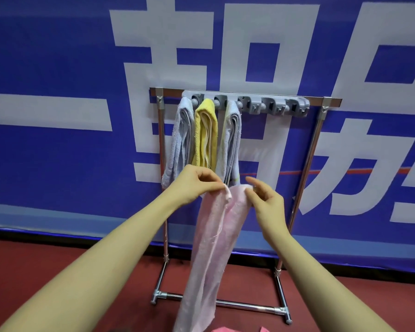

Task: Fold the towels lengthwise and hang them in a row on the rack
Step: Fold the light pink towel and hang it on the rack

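A long pale pink towel (209,248) hangs down in front of the rack, folded lengthwise. My left hand (197,183) pinches its top left corner and my right hand (265,200) pinches its top right corner. The metal rack (304,164) carries a grey hook strip (273,104) along its top bar. Three folded towels hang from the strip's left hooks: a light blue towel (180,142), a yellow towel (205,133) and a pale blue-white towel (231,142). The hooks to the right of them are bare.
A blue banner with large white characters (58,116) stands right behind the rack. The floor (82,271) is dark red. A bit of darker pink cloth (223,329) lies at the bottom edge near the rack's base bar (225,303).
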`<action>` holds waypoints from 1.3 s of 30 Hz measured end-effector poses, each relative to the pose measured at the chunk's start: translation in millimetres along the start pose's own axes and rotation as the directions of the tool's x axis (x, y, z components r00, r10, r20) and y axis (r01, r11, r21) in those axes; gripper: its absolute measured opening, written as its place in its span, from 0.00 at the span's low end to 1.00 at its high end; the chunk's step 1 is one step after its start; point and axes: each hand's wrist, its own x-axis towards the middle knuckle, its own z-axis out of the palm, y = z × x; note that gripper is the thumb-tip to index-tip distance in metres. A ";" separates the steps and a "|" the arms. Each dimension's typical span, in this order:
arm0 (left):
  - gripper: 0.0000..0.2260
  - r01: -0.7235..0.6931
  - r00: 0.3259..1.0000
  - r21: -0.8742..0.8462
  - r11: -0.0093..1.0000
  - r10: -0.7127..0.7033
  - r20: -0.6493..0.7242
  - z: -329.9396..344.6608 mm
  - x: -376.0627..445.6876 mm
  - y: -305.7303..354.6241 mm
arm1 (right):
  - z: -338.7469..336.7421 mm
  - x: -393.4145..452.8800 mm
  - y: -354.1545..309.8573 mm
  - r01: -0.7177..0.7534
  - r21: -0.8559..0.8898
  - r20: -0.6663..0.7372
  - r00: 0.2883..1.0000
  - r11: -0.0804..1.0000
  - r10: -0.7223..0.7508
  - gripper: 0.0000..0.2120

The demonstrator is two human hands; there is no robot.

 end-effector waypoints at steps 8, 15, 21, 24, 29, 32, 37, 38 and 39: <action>0.03 -0.136 0.980 0.123 0.983 0.152 -0.128 10.2 4.3 -4.3 | 13.2 -0.9 -14.5 -0.077 0.176 0.021 0.997 0.981 0.075 0.05; 0.03 -0.055 0.997 0.045 0.998 0.057 -0.046 25.5 5.8 -10.8 | 13.7 -3.2 -25.3 -0.092 0.237 0.094 0.993 0.967 0.072 0.06; 0.05 -0.065 0.997 0.135 0.989 0.070 -0.031 33.8 5.8 -7.0 | 4.5 -2.6 -28.4 -0.057 0.229 0.082 0.996 0.972 0.039 0.06; 0.04 -0.089 0.993 0.115 0.989 0.098 -0.073 37.3 5.8 -6.5 | -0.6 -2.5 -26.1 -0.058 0.220 0.083 0.996 0.974 0.040 0.06; 0.04 -0.095 0.986 0.100 0.990 0.107 -0.125 39.7 8.4 -4.0 | -4.5 -3.5 -27.6 -0.036 0.149 0.096 0.995 0.988 0.022 0.09; 0.04 -0.109 0.986 0.094 0.990 0.120 -0.119 39.1 7.6 -4.3 | -2.3 -1.8 -29.6 0.047 0.041 0.011 0.999 0.998 -0.048 0.06; 0.08 -0.042 0.998 0.097 0.994 0.047 -0.051 32.5 6.0 -8.5 | 1.4 5.9 -40.1 0.133 0.001 -0.027 0.991 0.991 -0.133 0.05; 0.08 -0.038 0.998 0.119 0.992 0.043 -0.041 31.2 5.8 -10.1 | 2.1 7.3 -42.6 0.145 0.001 -0.030 0.989 0.989 -0.145 0.05; 0.07 -0.035 0.998 0.143 0.989 0.041 -0.038 30.3 5.6 -11.2 | 2.6 8.9 -44.7 0.155 0.004 -0.036 0.987 0.988 -0.155 0.05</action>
